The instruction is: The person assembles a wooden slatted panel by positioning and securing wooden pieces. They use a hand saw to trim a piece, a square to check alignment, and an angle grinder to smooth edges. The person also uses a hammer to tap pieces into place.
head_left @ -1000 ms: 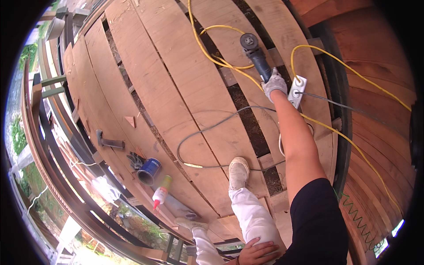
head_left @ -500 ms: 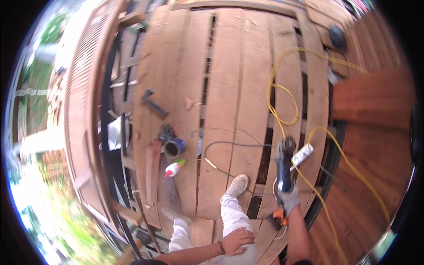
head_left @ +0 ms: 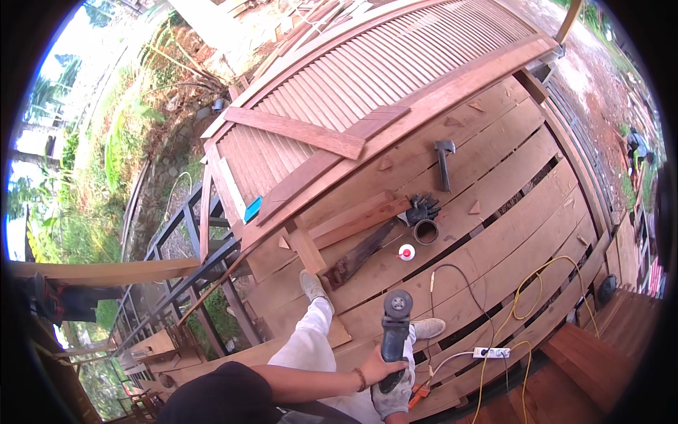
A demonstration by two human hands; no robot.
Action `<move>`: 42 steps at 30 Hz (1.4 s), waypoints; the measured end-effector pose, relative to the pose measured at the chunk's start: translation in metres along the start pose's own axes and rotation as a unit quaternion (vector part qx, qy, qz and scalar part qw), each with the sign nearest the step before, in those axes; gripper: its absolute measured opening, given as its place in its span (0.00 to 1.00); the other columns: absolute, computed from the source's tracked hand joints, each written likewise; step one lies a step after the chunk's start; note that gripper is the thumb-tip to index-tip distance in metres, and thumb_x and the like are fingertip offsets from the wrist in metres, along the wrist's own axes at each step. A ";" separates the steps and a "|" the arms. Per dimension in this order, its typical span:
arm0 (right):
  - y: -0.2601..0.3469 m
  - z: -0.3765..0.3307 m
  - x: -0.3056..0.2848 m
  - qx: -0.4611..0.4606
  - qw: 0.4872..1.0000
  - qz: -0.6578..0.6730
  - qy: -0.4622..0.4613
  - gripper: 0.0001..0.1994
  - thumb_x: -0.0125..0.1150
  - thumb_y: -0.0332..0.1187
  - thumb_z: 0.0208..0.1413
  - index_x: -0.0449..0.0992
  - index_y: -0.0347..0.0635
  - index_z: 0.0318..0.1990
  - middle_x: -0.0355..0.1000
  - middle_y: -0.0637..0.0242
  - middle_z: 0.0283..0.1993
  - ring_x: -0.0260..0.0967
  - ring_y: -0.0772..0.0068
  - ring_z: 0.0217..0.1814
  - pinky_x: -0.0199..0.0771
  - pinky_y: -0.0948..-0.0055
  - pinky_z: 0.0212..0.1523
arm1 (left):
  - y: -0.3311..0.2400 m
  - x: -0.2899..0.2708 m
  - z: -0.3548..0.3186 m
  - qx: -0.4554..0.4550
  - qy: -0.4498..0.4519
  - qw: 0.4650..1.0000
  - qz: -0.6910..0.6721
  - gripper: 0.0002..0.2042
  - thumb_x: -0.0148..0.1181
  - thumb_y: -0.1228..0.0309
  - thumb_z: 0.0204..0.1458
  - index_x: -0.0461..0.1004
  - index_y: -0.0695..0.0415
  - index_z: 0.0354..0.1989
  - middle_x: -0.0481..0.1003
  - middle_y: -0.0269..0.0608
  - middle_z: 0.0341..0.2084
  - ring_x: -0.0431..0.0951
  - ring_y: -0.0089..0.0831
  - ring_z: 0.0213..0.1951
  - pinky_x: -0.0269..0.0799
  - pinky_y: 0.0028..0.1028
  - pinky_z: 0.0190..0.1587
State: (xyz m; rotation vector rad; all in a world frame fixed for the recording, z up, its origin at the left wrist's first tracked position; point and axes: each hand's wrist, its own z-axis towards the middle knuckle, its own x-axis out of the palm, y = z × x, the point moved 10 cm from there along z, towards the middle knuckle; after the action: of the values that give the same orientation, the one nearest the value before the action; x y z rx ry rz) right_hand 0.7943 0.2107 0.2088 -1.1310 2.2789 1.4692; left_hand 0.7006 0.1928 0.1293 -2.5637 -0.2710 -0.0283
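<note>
Head view: grinder [head_left: 395, 338] in both hands [head_left: 378, 369]

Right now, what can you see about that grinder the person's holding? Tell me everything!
The grinder is a dark power tool with a long body that looks like plastic and a round greyish disc at its far end, facing the camera. It is held above the wooden deck, disc end away from the person. The bare left hand grips its body; the gloved right hand is at its rear, its grip partly hidden.

A black sleeve [head_left: 222, 396], white trousers [head_left: 311, 345], pale shoes [head_left: 313, 286], a brown wristband [head_left: 361, 380] and a greyish glove [head_left: 393, 401] are worn.
</note>
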 end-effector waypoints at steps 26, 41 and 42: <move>0.056 0.130 0.081 0.247 0.700 0.670 0.016 0.31 0.56 0.58 0.60 0.68 0.39 0.58 0.75 0.57 0.42 0.76 0.54 0.42 0.77 0.54 0.49 | -0.106 -0.108 -0.002 -0.025 0.140 0.952 0.271 0.38 0.68 0.52 0.40 0.64 0.74 0.51 0.78 0.64 0.37 0.81 0.52 0.41 0.77 0.38 0.45; 0.020 0.193 0.048 0.273 0.690 0.670 0.015 0.25 0.60 0.57 0.56 0.72 0.45 0.47 0.74 0.60 0.35 0.74 0.56 0.34 0.80 0.51 0.38 | -0.144 -0.070 0.045 0.029 0.140 0.938 0.316 0.38 0.68 0.54 0.40 0.64 0.73 0.53 0.78 0.63 0.38 0.81 0.52 0.42 0.76 0.40 0.48; 0.013 0.201 0.046 0.277 0.705 0.653 0.012 0.23 0.62 0.53 0.55 0.72 0.45 0.47 0.74 0.60 0.36 0.74 0.56 0.35 0.80 0.52 0.39 | -0.157 -0.073 0.046 0.042 0.140 0.936 0.321 0.37 0.68 0.55 0.40 0.64 0.72 0.53 0.78 0.63 0.38 0.81 0.52 0.42 0.76 0.40 0.48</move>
State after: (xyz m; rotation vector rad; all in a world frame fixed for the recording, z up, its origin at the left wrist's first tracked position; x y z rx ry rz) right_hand 0.7087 0.3604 0.0956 0.8970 3.2632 0.6955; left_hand 0.5966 0.3331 0.1683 -2.4023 0.6591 -0.1305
